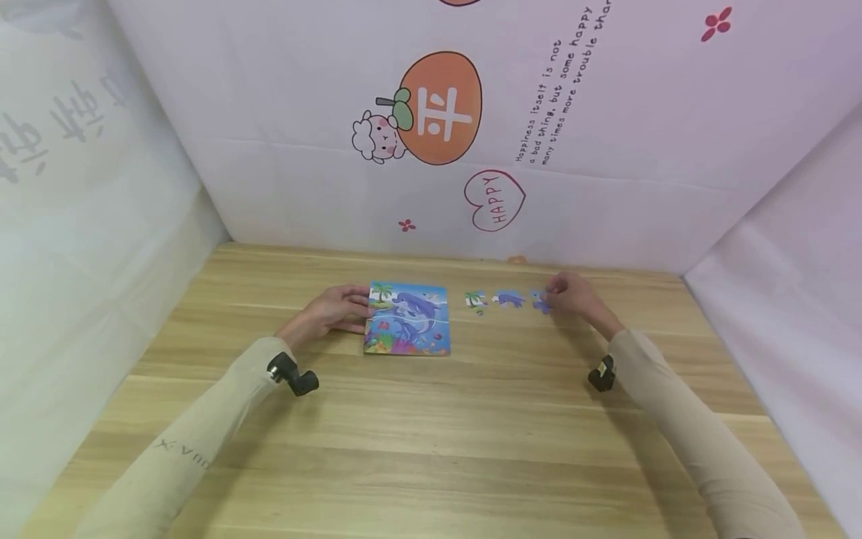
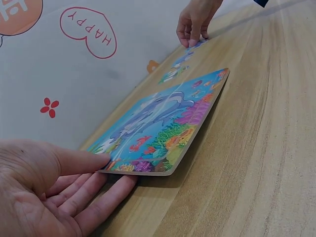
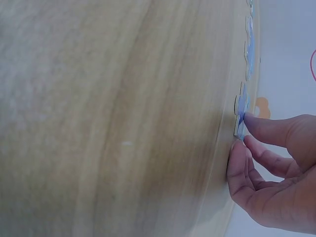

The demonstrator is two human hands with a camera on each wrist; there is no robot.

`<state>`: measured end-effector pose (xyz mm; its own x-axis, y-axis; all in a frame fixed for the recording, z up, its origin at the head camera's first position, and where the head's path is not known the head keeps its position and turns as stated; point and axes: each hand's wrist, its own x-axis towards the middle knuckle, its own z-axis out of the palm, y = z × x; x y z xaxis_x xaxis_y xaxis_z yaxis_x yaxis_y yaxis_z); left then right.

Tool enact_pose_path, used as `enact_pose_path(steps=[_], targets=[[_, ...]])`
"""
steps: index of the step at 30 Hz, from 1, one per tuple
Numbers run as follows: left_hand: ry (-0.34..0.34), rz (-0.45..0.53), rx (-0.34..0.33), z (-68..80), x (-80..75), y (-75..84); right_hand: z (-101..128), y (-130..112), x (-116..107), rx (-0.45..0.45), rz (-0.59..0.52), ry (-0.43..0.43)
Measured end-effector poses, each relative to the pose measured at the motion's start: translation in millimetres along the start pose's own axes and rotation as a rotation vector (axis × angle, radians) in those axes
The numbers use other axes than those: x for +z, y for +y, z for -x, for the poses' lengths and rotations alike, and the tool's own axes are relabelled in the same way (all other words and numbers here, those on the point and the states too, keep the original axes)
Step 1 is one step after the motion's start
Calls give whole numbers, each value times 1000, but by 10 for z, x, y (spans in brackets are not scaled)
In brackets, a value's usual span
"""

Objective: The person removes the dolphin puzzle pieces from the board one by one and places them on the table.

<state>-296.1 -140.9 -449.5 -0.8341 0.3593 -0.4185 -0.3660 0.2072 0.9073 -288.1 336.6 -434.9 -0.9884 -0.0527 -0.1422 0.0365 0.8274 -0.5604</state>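
A dolphin puzzle board [image 1: 407, 318] lies flat on the wooden table [image 1: 431, 434]. My left hand [image 1: 350, 307] rests at its left edge. In the left wrist view the thumb [image 2: 74, 160] touches the board [image 2: 163, 123] at its near corner, and the straight fingers [image 2: 98, 192] lie on the table beside it. To the right, three loose pieces sit in a row. My right hand [image 1: 557, 296] pinches the rightmost blue piece [image 1: 539, 302]. The right wrist view shows the index finger [image 3: 256, 123] on top of this piece [image 3: 241, 106] and the thumb at its edge.
Two other loose pieces, a palm tree one [image 1: 475, 300] and a dolphin one [image 1: 509, 299], lie between the board and my right hand. Printed white sheets [image 1: 471, 135] wall the table at the back and both sides. Bare wood stretches toward the front.
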Motion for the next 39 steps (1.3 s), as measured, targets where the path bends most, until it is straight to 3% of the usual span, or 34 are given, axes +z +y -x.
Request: enact_pose_path(steps=[6, 12, 16, 20, 28, 35, 39], targets=[[-7, -16, 19, 3, 12, -15, 13, -29, -14, 7, 8, -1], [5, -20, 30, -2, 14, -39, -15, -91, -55, -77, 17, 16], [6, -29, 42, -5, 8, -58, -29, -208, -59, -116, 36, 52], [13, -46, 50, 7, 12, -62, -34, -365, -27, -93, 39, 43], [22, -45, 50, 6, 19, -63, -91, -690, 124, -130, 22, 45], [11, -40, 62, 5, 22, -65, -118, -918, 335, -247, -5, 23], [10, -40, 68, 1, 20, -75, -100, -1068, 469, -266, -23, -1]])
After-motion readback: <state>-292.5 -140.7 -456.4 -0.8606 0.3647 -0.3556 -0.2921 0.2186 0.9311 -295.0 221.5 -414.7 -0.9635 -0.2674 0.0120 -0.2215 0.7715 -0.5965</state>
